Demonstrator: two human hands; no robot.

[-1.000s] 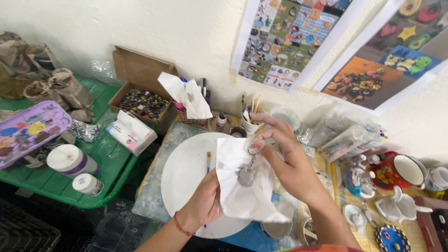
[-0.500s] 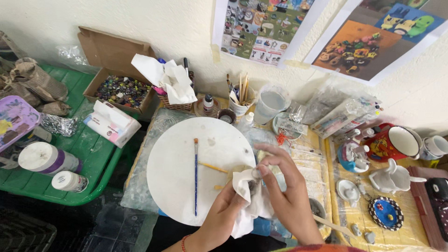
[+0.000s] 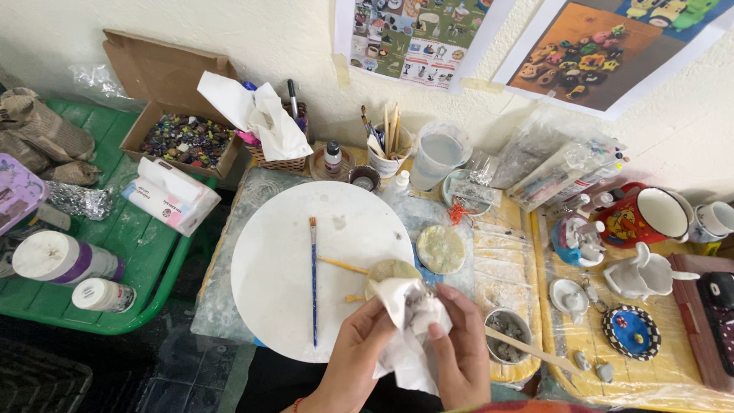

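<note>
Both hands grip one crumpled white tissue (image 3: 409,336) at the near edge of a round white board (image 3: 306,260). The left hand (image 3: 359,348) clutches it from below, and the right hand (image 3: 459,344) pinches it from the side. A blue paintbrush (image 3: 313,279) lies on the board, just left of the left hand.

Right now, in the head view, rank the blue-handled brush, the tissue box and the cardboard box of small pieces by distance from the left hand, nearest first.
From the left hand:
1. Blue-handled brush, just left of it, lying on the white round board.
2. Tissue box, up-left on the green tray.
3. Cardboard box of small pieces, farthest, against the wall.
</note>
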